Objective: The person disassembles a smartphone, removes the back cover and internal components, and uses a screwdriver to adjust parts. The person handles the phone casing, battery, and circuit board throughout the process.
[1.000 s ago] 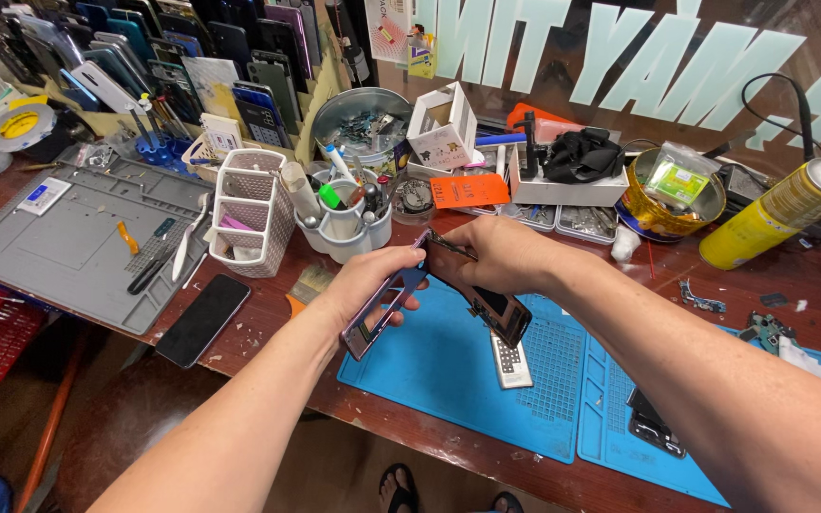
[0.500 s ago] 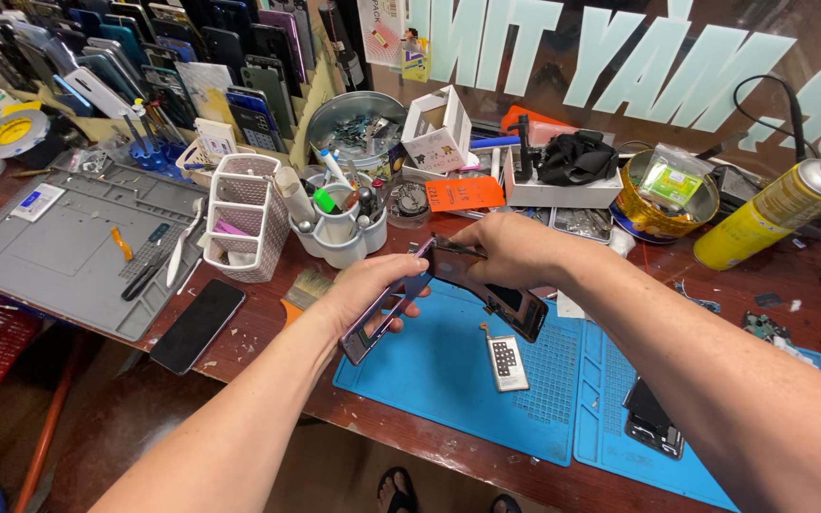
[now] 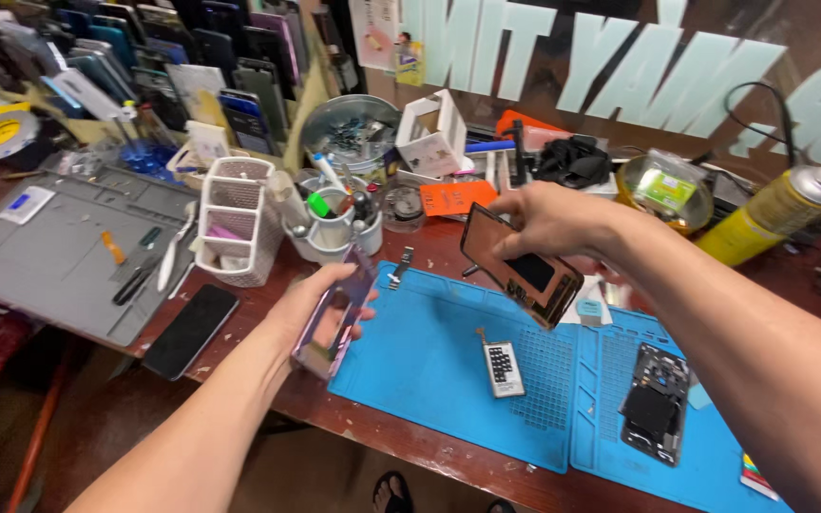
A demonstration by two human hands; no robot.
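Note:
My left hand [image 3: 320,306] grips a phone frame [image 3: 334,318] with a purple edge, held tilted above the near left corner of the blue mat [image 3: 429,380]. My right hand [image 3: 548,223] holds a detached phone screen panel [image 3: 522,267], dark with a copper-coloured back, raised over the mat. The two parts are apart, about a hand's width from each other. A small phone battery [image 3: 501,364] lies on the mat below the screen panel. Another opened phone body [image 3: 656,404] rests on the second blue mat to the right.
A black phone [image 3: 190,330] lies at the wooden bench's front edge. A grey work mat [image 3: 59,252] with tools sits left. White mesh holder [image 3: 230,220], cups of tools [image 3: 330,223], a yellow spray can [image 3: 776,211] and racks of phones [image 3: 144,57] crowd the back.
The screen panel and the frame were held together; now my right hand has lifted the screen panel away to the right while my left hand keeps the frame lower left.

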